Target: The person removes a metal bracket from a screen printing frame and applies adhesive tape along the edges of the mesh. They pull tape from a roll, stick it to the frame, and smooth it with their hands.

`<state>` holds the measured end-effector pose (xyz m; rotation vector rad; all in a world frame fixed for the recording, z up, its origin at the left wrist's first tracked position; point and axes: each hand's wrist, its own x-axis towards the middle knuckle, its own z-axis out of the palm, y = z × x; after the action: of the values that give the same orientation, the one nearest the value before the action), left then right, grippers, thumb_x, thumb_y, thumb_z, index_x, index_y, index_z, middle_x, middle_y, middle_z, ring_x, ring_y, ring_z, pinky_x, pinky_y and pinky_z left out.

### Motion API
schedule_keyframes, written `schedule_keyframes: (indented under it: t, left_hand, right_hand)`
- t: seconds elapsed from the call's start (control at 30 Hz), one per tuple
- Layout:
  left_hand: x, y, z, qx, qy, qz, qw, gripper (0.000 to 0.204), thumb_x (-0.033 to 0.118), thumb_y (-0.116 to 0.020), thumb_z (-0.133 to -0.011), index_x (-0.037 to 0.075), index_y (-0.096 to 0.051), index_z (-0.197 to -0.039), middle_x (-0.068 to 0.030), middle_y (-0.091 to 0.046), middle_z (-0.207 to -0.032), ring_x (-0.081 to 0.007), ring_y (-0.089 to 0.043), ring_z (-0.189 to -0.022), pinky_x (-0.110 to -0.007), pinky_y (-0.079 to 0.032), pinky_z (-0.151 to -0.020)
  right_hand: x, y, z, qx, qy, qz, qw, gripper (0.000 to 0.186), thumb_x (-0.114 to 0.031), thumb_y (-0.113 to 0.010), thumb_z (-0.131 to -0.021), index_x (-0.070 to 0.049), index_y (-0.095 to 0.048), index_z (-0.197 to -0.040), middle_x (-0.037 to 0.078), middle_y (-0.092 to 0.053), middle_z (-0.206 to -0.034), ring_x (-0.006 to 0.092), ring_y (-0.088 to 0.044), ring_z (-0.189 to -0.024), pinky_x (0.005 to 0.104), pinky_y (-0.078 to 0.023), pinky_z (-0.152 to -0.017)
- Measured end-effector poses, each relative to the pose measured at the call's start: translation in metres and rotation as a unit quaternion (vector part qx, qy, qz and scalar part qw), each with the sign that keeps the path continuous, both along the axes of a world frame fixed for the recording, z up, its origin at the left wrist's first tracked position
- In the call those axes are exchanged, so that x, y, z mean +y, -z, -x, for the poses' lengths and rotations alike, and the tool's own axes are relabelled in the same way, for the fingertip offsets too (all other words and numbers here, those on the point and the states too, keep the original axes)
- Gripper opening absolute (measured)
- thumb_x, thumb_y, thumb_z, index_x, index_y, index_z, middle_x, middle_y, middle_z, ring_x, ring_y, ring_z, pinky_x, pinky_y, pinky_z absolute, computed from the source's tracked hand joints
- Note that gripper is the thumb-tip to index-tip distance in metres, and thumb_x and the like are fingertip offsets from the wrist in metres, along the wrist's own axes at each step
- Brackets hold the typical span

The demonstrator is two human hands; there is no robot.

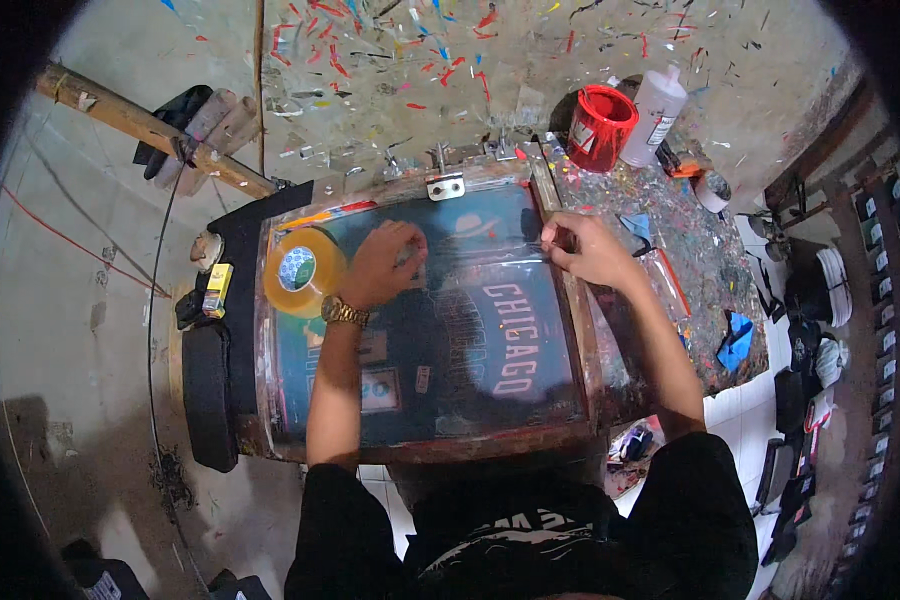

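Observation:
A wooden-framed printing screen [530, 395] with dark blue-green mesh and pale lettering lies in front of me. Over its upper middle, my left hand [382, 265], a gold watch on its wrist, is closed in a pinch. My right hand [592, 250] pinches too, above the screen's right frame bar. Between them runs a faint glossy strip of clear tape [490, 263], close over the mesh; its ends are hidden by my fingers. Left of my left hand, a big roll of clear yellowish tape [273, 290] lies flat on the screen.
A metal hinge clamp [445, 187] grips the far frame bar. On the paint-spattered table [590, 190] to the right stand a red paint can [602, 135] and a translucent bottle [654, 120], with a small tape roll [712, 190] and blue cloth [735, 341]. A yellow box [217, 291] sits left.

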<state>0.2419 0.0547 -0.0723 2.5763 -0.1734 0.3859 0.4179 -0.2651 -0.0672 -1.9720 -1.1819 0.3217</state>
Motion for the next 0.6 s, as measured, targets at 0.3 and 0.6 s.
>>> schedule_keyframes:
  t: [0.3, 0.6]
  left_hand:
    - [0.002, 0.004, 0.006, 0.033, -0.054, 0.051, 0.997, 0.030, 0.017, -0.075, -0.085, 0.009, -0.065, -0.112, -0.0067, -0.073, -0.090, -0.0246, -0.068, -0.083, -0.037, -0.051, -0.077]
    - [0.023, 0.025, 0.012, 0.096, -0.136, 0.214, 0.963, 0.021, 0.021, -0.082, -0.086, 0.006, -0.075, -0.099, -0.0033, -0.077, -0.090, -0.0090, -0.066, -0.077, -0.027, -0.052, -0.068]
  right_hand:
    - [0.010, 0.027, -0.009, 0.124, 0.071, -0.077, 0.987, 0.010, 0.002, -0.066, -0.088, 0.001, -0.066, -0.098, 0.004, -0.070, -0.086, 0.0122, -0.068, -0.076, 0.0280, -0.054, -0.066]
    - [0.010, 0.041, -0.008, 0.316, 0.094, -0.140, 0.934, 0.013, -0.003, -0.067, -0.096, 0.001, -0.068, -0.108, 0.005, -0.071, -0.087, 0.0102, -0.066, -0.071, 0.0255, -0.053, -0.060]
